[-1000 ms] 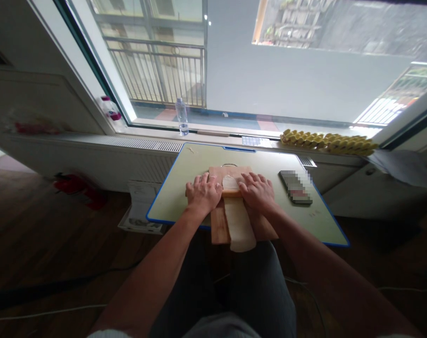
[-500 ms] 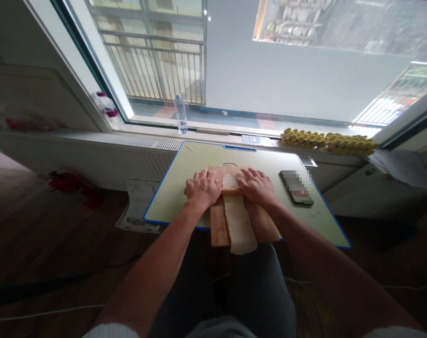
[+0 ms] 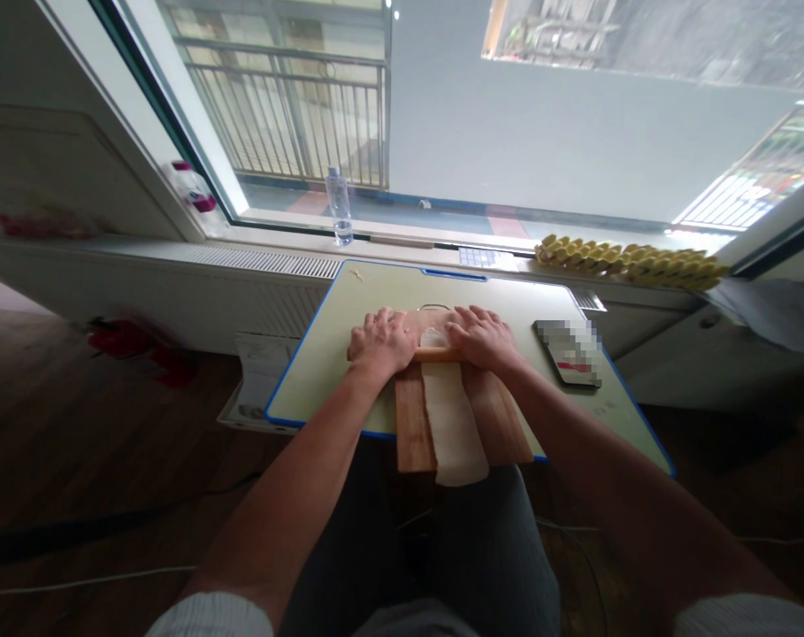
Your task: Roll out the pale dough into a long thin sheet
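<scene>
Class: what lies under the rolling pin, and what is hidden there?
A pale dough strip runs under the rolling pin, on a wooden board. The band directly beneath the pin is covered, and the left hand and right hand hide what lies below them.

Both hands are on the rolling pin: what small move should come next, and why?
I'd probably roll the rolling pin slightly farther from the body: the left hand and right hand rest on it, a short stretch of the dough strip lies beyond it, and the near end overhangs the wooden board.
</scene>
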Available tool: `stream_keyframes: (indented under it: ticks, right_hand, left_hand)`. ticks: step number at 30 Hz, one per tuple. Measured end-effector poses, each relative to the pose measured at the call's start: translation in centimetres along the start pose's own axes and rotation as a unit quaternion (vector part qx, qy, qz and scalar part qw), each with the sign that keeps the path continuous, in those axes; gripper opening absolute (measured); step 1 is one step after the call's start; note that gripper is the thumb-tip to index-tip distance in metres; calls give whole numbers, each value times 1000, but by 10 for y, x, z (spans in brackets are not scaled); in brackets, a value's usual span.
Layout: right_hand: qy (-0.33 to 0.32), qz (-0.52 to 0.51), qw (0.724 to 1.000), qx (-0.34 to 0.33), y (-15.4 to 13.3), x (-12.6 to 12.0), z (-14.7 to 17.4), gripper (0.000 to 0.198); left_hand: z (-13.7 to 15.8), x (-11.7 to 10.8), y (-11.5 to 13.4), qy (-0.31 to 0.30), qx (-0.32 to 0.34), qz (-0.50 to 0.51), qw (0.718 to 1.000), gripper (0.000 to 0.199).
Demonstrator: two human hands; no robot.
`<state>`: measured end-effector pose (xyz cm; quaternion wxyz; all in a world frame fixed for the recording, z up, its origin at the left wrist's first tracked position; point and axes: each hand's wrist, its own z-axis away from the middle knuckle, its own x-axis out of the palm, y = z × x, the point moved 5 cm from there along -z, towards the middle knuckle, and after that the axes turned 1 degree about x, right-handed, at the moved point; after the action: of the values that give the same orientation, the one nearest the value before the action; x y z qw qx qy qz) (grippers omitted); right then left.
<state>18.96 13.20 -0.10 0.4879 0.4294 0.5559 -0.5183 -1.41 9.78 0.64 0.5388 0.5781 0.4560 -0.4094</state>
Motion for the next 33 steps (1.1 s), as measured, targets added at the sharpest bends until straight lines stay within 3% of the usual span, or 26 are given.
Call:
stream_keyframes:
  ticks: [5,13,26,33]
  right_hand:
    - [-7,23,999,-22,0,3,-11,69]
    - [6,7,1000,1,0,3,-6,69]
    - [59,52,997,-7,-8,-3,54,61]
    - [81,67,994,-31,-9,-2,83,58]
  left_hand:
    - [-8,-1,-1,-13,-3,-3,1000,51]
    - [-5,-1,-1,-15,-2,-1,1000,52]
    - [48,-4,7,54,23,-26,998,48]
    - [76,-3,7,66,29,-10,997,55]
